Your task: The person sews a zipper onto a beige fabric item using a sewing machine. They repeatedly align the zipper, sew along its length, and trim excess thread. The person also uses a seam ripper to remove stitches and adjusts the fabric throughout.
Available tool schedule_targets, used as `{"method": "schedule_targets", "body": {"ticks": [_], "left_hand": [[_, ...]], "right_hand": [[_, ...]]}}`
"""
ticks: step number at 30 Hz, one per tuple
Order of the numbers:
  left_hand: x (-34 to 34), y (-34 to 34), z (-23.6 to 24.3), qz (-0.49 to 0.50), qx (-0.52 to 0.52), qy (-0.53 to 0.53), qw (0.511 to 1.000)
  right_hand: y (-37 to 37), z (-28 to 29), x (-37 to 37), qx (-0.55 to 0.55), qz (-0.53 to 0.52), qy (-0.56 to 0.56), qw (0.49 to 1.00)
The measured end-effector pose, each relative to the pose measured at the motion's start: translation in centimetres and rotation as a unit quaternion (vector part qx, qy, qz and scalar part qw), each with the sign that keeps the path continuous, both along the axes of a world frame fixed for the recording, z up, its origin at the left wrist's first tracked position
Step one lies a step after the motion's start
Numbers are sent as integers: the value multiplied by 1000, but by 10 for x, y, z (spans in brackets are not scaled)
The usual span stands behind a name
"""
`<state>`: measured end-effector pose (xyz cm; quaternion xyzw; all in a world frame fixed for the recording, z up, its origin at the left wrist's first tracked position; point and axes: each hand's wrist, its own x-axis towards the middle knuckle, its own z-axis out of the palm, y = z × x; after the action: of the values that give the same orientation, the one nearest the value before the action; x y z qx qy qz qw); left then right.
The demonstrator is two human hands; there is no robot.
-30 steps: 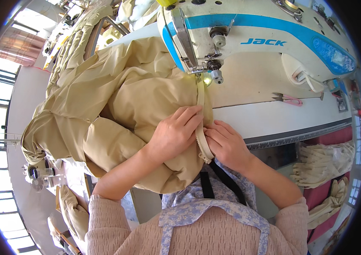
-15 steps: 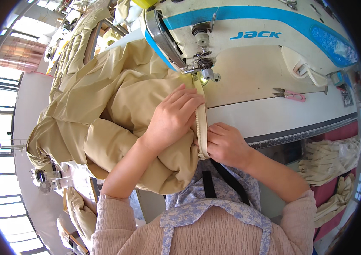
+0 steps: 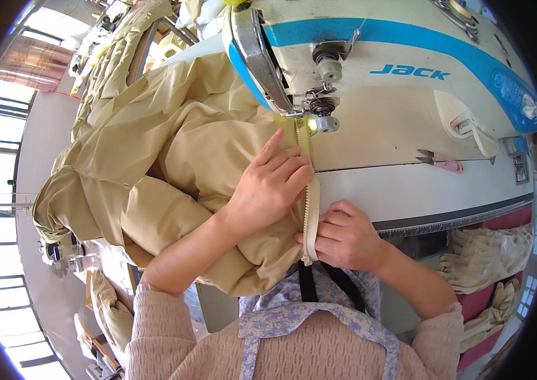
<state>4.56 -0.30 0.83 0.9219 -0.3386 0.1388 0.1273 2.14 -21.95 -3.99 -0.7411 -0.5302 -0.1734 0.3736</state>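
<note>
The zipper (image 3: 312, 218) is a long, pale strip in the middle. Its top end is at the metal foot of the sewing machine (image 3: 388, 47), by a small bright light. Its bottom end hangs down near the person's lap. The little teeth run along its left side.

The tan cloth (image 3: 211, 149) is big and puffy. It lies in folds to the left of the zipper.

The left hand (image 3: 273, 183) lies on the cloth, and its fingertips reach to the zipper. One finger sticks out straight and the others are bent. I cannot tell if it pinches anything. The right hand (image 3: 347, 237) has curled fingers and pinches the zipper near its bottom end. One fingertip pokes out on the other side.

The machine is white with a blue stripe. It sits on a pale surface (image 3: 360, 193). Pink snips (image 3: 440, 161) lie to the right with their blades apart. A dark ruler strip (image 3: 455, 220) runs along the front edge.

The person wears a pink sweater (image 3: 325, 348) and a flowery apron (image 3: 274, 322). More pale cloth pieces (image 3: 487, 256) lie low on the right.
</note>
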Motion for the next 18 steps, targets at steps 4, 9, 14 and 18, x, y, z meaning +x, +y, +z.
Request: {"method": "schedule_targets", "body": {"ticks": [4,9,14,18], "left_hand": [[1,1,-7,2,-15,-14,1000],[4,1,-7,-4,-16,-33,999],[14,3,-10,-11,-23,-66,997],[31,9,-7,-13,-9,-48,999]], "right_hand": [[1,3,0,-6,-6,5,1000],[0,6,0,-18,-11,11,1000],[2,9,5,-31,-22,21,999],[8,14,19,-28,-32,52,998]]}}
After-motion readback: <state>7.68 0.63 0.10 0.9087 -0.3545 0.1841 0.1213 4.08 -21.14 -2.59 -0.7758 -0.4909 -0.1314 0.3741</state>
